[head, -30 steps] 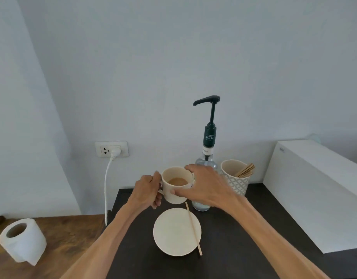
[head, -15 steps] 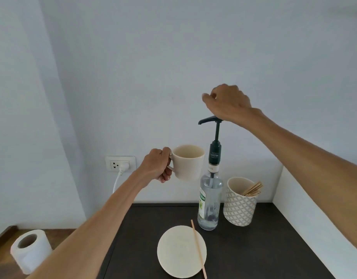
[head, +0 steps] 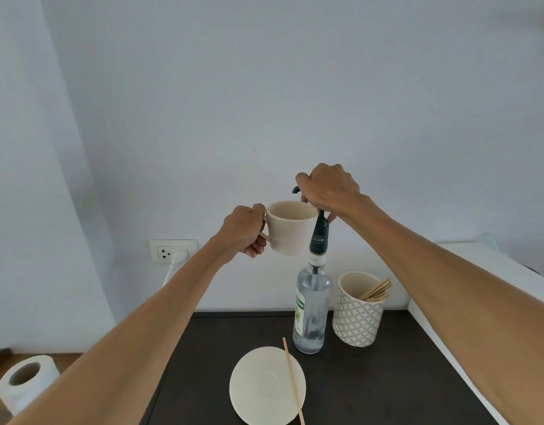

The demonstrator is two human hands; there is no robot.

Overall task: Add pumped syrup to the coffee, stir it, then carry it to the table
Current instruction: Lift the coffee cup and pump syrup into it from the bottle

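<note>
My left hand (head: 244,230) grips the handle of a cream coffee mug (head: 290,228), held in the air beside the pump neck. The mug's contents are hidden from this low angle. My right hand (head: 327,189) is closed over the dark green pump head (head: 296,189) of the clear syrup bottle (head: 311,314), whose stem looks pushed down; the spout tip pokes out over the mug rim. On the dark counter a cream saucer (head: 258,388) lies near the front, with a wooden stir stick (head: 293,380) across its right side.
A patterned cup (head: 356,314) with several wooden sticks stands right of the bottle. A white box edge (head: 467,342) bounds the dark counter (head: 372,384) on the right. A wall socket with white plug (head: 174,251) is at left, a toilet roll (head: 25,381) at lower left.
My left hand lifted the mug off the saucer to the pump spout. My right hand left the mug, rose to the pump head and has pressed it down.
</note>
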